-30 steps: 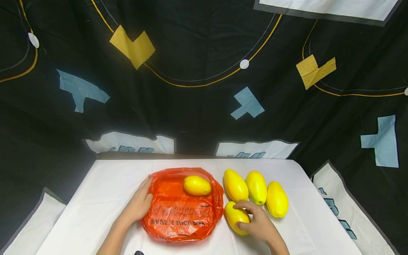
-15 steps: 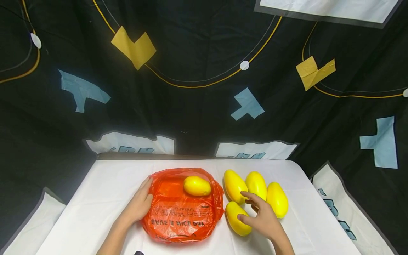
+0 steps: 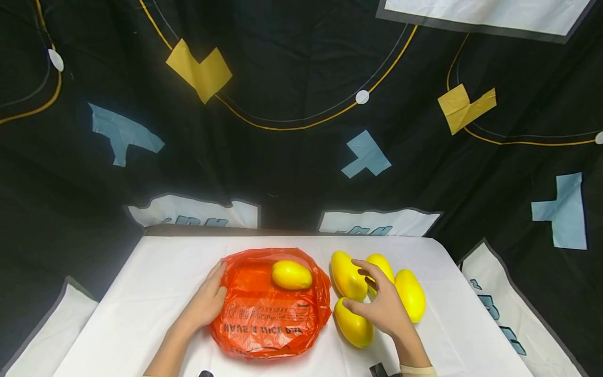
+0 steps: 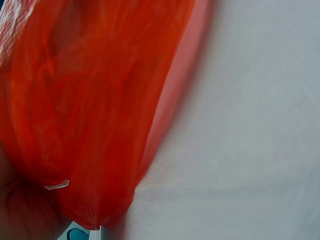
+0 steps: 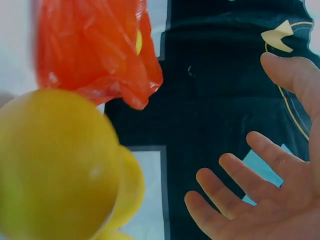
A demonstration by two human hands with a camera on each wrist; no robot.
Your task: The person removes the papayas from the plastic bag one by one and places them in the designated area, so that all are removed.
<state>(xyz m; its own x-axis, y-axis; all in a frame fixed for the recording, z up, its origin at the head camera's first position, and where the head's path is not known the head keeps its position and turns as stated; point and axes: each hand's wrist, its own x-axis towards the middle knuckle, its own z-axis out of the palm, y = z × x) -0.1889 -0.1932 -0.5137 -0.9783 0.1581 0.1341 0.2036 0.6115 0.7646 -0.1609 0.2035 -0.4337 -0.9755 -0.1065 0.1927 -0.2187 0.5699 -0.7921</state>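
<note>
A red plastic bag (image 3: 268, 335) with black print lies on the white table. One yellow, mango-like fruit (image 3: 291, 275) rests within its rim. My left hand (image 3: 207, 299) holds the bag's left side; some fingertips are hidden by the plastic. Right of the bag are several similar fruits: a near one (image 3: 354, 325), a far left one (image 3: 346, 275), a partly covered middle one (image 3: 380, 262) and a right one (image 3: 410, 295). My right hand (image 3: 383, 303) hovers over this group, overlapping the middle fruit. In the right wrist view the fingers (image 5: 212, 187) are spread with nothing between them.
The table (image 3: 461, 324) has a white cover. Behind it hangs a black cloth (image 3: 273, 173) with blue and yellow taped pieces. A small dark object (image 3: 378, 369) shows by the right wrist, and another (image 3: 205, 374) at the lower frame edge.
My right hand has come off the near fruit and moved up and away, over the middle fruit, with fingers spread. The near fruit has shifted slightly right. My left hand stays at the bag.
</note>
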